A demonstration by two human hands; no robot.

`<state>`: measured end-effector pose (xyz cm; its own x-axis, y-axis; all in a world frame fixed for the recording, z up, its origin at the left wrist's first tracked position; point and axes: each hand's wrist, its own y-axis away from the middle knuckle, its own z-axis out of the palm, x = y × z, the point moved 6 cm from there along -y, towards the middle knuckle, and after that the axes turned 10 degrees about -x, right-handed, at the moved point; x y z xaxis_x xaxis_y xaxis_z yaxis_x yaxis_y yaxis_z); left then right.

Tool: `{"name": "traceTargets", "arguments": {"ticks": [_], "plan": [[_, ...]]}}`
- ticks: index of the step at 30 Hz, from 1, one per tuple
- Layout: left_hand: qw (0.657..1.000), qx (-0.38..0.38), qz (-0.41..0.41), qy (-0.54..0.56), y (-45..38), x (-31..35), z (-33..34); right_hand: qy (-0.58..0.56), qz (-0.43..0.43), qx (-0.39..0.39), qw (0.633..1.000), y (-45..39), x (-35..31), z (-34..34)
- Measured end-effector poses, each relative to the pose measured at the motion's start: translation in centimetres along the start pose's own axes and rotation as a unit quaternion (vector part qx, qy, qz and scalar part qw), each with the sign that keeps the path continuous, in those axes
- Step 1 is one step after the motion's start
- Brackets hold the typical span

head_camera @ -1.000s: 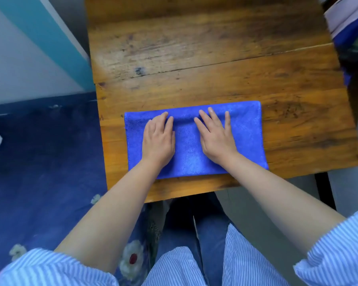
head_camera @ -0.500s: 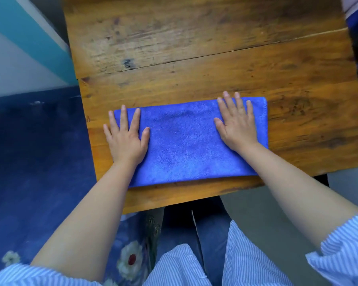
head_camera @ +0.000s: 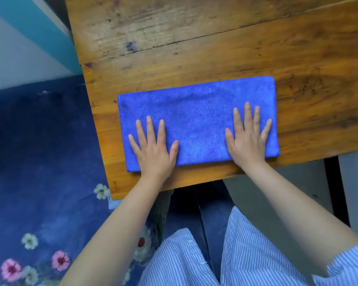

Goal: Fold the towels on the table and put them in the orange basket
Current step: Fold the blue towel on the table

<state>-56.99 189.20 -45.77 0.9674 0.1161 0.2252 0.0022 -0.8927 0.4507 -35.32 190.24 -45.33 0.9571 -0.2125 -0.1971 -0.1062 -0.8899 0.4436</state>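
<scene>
While flat, the left hand [head_camera: 153,149] and right hand [head_camera: 247,139] press the blue towel [head_camera: 196,116], fingers straight, gripping nothing. Risk: uneven pressure could skew the next fold, or drag cloth off the table [head_camera: 215,48] edge.

Bare wood of table [head_camera: 215,48] fills upper half of frame, open for passage above towel. Blue towel [head_camera: 196,112] lies flat at lower centre, near front edge; narrow bare strips of wood at its left and right. Left hand [head_camera: 153,149] and right hand [head_camera: 247,139] press flat on towel's lower corners, blocking both. Towel's middle and upper band uncovered.
</scene>
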Motion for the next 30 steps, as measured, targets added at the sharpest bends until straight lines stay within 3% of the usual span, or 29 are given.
{"name": "traceTargets", "arguments": {"ticks": [8,12,16,20,26,30], "plan": [[0.998,-0.042,-0.021,-0.034,1.4,-1.1,1.9,0.015,-0.016,-0.007,1.000,1.5,1.8,0.4],[0.999,-0.042,-0.016,-0.027,1.4,-0.6,1.4,-0.023,0.047,0.024,0.998,2.3,3.4,-0.3],[0.998,-0.005,0.066,-0.006,0.6,3.2,-0.1,-0.080,0.178,0.046,0.980,3.9,5.9,-1.4],[0.988,-0.002,0.149,-0.032,-1.9,8.3,-1.2,-0.107,0.255,0.019,0.961,4.7,6.5,-1.6],[0.965,-0.041,0.233,-0.114,-6.6,16.7,-1.6,-0.180,0.296,-0.056,0.936,3.7,7.3,-1.6],[0.961,-0.084,0.241,-0.102,-9.0,20.5,-2.0,-0.225,0.292,-0.081,0.926,3.0,7.3,-1.6]]}}
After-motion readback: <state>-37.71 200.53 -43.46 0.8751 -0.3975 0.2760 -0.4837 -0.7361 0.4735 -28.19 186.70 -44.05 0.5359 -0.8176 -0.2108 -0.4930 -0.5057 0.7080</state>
